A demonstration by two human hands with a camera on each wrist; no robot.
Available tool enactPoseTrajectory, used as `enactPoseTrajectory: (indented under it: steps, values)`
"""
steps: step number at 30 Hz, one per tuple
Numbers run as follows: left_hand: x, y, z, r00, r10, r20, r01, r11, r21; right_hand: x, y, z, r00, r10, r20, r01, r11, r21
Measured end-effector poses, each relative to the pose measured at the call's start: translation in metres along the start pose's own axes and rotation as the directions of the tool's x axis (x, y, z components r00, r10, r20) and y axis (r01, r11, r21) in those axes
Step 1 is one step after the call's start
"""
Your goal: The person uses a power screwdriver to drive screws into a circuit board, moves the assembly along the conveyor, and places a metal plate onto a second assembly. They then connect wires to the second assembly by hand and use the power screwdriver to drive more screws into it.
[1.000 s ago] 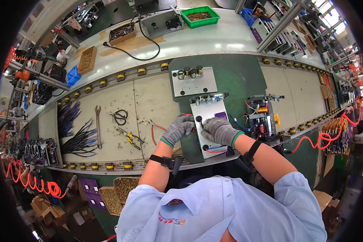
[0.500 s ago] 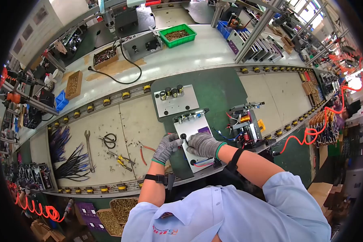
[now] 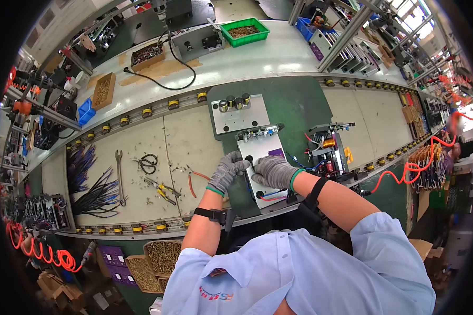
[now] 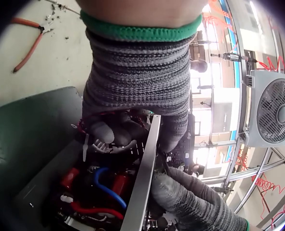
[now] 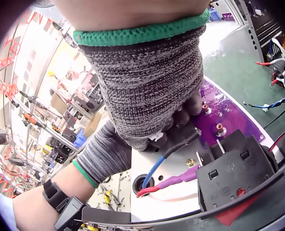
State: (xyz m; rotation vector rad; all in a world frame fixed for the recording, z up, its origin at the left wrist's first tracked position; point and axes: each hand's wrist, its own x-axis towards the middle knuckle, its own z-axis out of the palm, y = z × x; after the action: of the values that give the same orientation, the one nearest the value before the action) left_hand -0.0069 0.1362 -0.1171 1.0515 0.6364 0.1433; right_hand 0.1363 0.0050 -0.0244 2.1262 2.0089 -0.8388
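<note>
A metal panel unit with a purple board stands on the green mat, components and wires showing inside in the left wrist view. My gloved left hand grips the panel's left edge, fingers on the inner side, thumb on the outer face. My gloved right hand lies over the panel face with fingers curled. Its fingertips pinch a black wire at the upper grommet, close to my left thumb. A black switch with purple-sleeved and blue leads sits below the right hand, near the lower grommet.
Left on the bench lie yellow-handled pliers, red-handled pliers, scissors, a wrench and bundled wires. Another plate with capacitors is behind; a coil assembly stands at the right.
The head view has swung one way and partly back, shifting the whole scene. Both hands stay at the panel, with only small shifts of the right fingers near the upper grommet.
</note>
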Motion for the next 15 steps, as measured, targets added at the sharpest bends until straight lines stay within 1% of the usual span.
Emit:
enactPoseTrajectory:
  steps: [1,2,4,8,10,11,13,15]
  values:
    - [-0.005,0.012,0.004,0.998,0.037,-0.046,-0.034,0.998,0.058,0.0,0.0,0.0,1.0,0.001,0.005,-0.002,1.0,0.014]
    - [-0.004,0.019,0.006,0.998,0.042,-0.048,-0.04,0.998,0.056,0.001,0.001,-0.002,1.0,0.004,0.007,-0.004,1.0,0.027]
    - [-0.004,0.026,0.01,0.996,-0.021,-0.089,0.039,0.979,0.198,0.001,0.001,-0.003,1.0,0.005,0.004,-0.005,1.0,0.029]
    - [0.006,0.021,0.018,0.989,-0.027,-0.148,0.055,0.982,0.182,0.001,0.001,0.0,1.0,0.021,-0.01,-0.02,0.998,0.06]
    - [0.008,0.022,0.021,0.978,-0.057,-0.201,0.1,0.972,0.211,0.0,0.002,-0.001,0.999,0.015,-0.029,-0.013,0.997,0.071]
    - [0.009,0.021,0.021,0.978,-0.051,-0.203,0.096,0.971,0.22,0.0,0.001,-0.002,0.999,0.012,-0.039,-0.01,0.997,0.073]
    - [0.007,0.021,0.019,0.985,-0.061,-0.16,0.087,0.983,0.163,-0.001,-0.001,-0.007,0.998,0.05,0.035,-0.052,0.998,0.042]
    - [-0.005,0.034,0.019,0.987,-0.065,-0.145,0.092,0.978,0.187,0.006,0.0,0.006,0.999,0.048,0.012,-0.048,0.998,0.03]
